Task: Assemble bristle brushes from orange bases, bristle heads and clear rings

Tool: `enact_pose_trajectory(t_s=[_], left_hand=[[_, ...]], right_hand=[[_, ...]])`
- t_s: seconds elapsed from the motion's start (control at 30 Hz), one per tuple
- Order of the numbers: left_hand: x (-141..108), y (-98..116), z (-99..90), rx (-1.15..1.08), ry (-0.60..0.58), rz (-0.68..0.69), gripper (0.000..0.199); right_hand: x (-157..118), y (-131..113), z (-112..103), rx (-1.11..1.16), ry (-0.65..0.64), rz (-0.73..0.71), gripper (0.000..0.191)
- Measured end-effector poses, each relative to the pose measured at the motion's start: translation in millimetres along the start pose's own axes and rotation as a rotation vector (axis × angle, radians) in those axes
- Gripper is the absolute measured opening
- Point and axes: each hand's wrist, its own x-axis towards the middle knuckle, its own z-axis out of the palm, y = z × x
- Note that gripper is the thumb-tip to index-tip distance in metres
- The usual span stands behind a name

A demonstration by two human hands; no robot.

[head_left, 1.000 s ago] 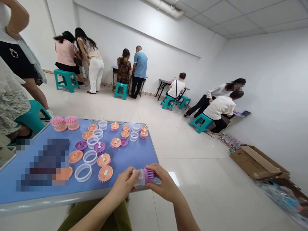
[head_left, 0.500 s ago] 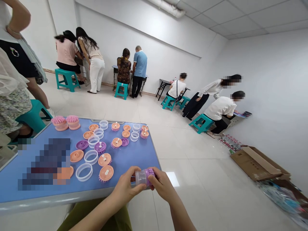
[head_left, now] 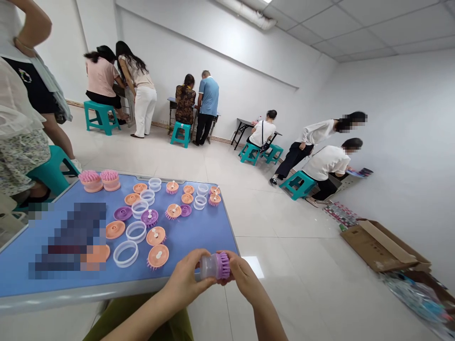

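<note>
Plainly, bare floor (head_left: 291,265) is separating the table (head_left: 199,232) from a box (head_left: 386,244), whose contents are hiding from view. By the table's near right corner, the left hand (head_left: 190,272) is gripping a clear cup (head_left: 208,267), contents unclear, while the right hand (head_left: 243,274) is closing around the purple bristles (head_left: 223,265) at its end.

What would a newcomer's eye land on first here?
Probably the purple bristled piece in the right hand, set against the clear cup-like part in the left hand, by the near right corner of the blue table. Next, likely the two pink-bristled brushes, bristles up at the table's far left, then the teal stools across the room.
</note>
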Motion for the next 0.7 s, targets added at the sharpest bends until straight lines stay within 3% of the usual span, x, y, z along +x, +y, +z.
enact_pose_trajectory(t_s=[0.13, 0.23, 0.37, 0.5, 0.63, 0.7], left_hand=[[0.2, -1.6, -2.3, -0.002, 0.021, -0.038, 0.033], [-0.6, 0.0, -3.7, 0.005, 0.0, -0.006, 0.033], [-1.4, 2.4, -4.2, 0.009, -0.004, -0.005, 0.033], [-1.2, 1.4, -3.9, -0.027, 0.001, -0.046, 0.033], [-4.0, -1.5, -1.9, -0.026, -0.011, -0.036, 0.036], [-6.4, -1.6, -0.7, -0.041, -0.02, -0.032, 0.036]], right_hand=[[-4.8, -2.9, -3.1, -0.028, -0.033, -0.049, 0.067], [-3.0, -1.8, 0.8, -0.028, 0.021, -0.009, 0.048], [-1.3, 0.6, 3.2, 0.008, 0.026, 0.049, 0.068], [-4.5, -2.3, -1.9, 0.049, -0.027, -0.01, 0.067], [-5.5, 1.2, -0.6, 0.075, -0.024, -0.038, 0.039], [-6.5, 7.7, 2.7, 0.09, 0.001, -0.006, 0.037]])
